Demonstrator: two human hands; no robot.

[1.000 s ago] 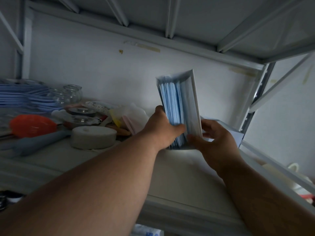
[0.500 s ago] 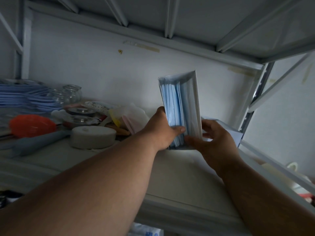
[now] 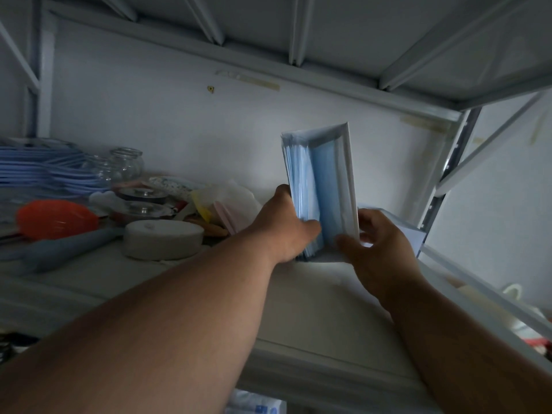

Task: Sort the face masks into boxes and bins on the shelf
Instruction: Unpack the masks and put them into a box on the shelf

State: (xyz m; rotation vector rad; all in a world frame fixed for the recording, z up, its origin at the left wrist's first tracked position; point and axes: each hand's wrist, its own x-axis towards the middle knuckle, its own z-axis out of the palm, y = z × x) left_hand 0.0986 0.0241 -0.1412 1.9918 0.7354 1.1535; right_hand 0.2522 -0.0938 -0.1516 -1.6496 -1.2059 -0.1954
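Landmark: white box [image 3: 348, 186], standing on end on the shelf board [image 3: 313, 294], open face toward the camera.
Face masks: stack of blue face masks [image 3: 301, 186] upright inside the white box, filling its left side; one mask face shows flat in the right part.
Left hand: left hand [image 3: 283, 231] grips the lower left of the mask stack, thumb across the front of the stack, fingers curled behind.
Right hand: right hand [image 3: 379, 249] holds the lower right corner of the white box, thumb on the front edge, fingers curled behind the side wall.
Box edges: top edge tilted, right corner highest; bottom edge hidden by both hands, so contact with the board cannot be told.
Room left of box: bare board up to a round white roll [image 3: 162, 239]; beyond it an orange bowl [image 3: 56, 218] and glass jars [image 3: 125, 162].
Room right of box: a pale flat carton [image 3: 400, 225] just behind the right hand, then the shelf upright [image 3: 448, 171].
Room above box: open wall up to the shelf underside [image 3: 328, 31].
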